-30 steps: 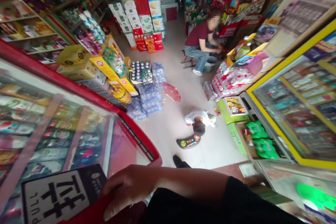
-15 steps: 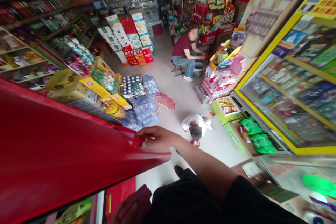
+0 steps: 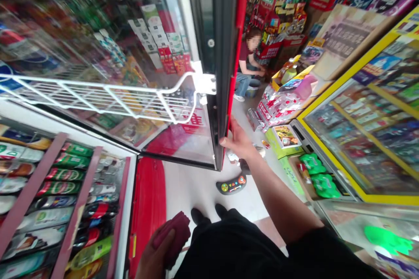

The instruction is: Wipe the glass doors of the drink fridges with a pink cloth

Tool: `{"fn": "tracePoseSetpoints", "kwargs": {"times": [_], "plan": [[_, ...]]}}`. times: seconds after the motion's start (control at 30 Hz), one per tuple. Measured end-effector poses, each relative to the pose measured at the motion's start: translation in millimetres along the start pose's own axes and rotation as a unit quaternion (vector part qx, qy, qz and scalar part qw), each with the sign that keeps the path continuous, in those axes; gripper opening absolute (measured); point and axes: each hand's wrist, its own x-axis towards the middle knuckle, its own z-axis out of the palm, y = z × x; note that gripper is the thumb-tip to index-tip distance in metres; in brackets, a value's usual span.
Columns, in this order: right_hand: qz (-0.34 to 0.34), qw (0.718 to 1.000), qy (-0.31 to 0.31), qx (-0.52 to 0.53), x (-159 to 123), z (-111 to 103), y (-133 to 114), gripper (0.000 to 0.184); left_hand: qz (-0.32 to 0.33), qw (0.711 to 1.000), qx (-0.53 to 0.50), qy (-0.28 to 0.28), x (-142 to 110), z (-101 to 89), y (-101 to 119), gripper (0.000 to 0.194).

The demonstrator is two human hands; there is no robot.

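My right hand grips the free edge of a red-and-black framed glass fridge door, its thumb on the inner side and the fingers partly hidden behind the edge. The door stands open, showing a white wire rack on its inside. Low in the view, my left hand is closed around a folded maroon cloth. To the left, bottles and cans lie stacked inside the red fridge, behind maroon bars.
A toy shaped like a game controller lies on the floor before my feet. Just past the door edge is a small crouching person, partly hidden. Further back another person sits low. A yellow-framed glass cabinet and cartons line the right.
The fridge door has swung open toward the right, uncovering the bottles and its inner rack. My right hand moved right with its edge. My left hand with the cloth has come further into view.
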Motion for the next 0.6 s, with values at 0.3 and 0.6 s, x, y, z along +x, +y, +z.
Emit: {"fn": "tracePoseSetpoints", "kwargs": {"times": [0.3, 0.6], "plan": [[-0.048, 0.967, 0.248, -0.041, 81.3, 8.7, 74.6, 0.079, 0.013, 0.999, -0.035, 0.007, 31.2, -38.8, 29.3, 0.073], [-0.024, 0.960, 0.280, 0.007, 143.1, -16.5, 100.6, 0.068, -0.002, 0.999, -0.022, -0.033, 86.7, -96.2, 55.1, 0.072]]}}
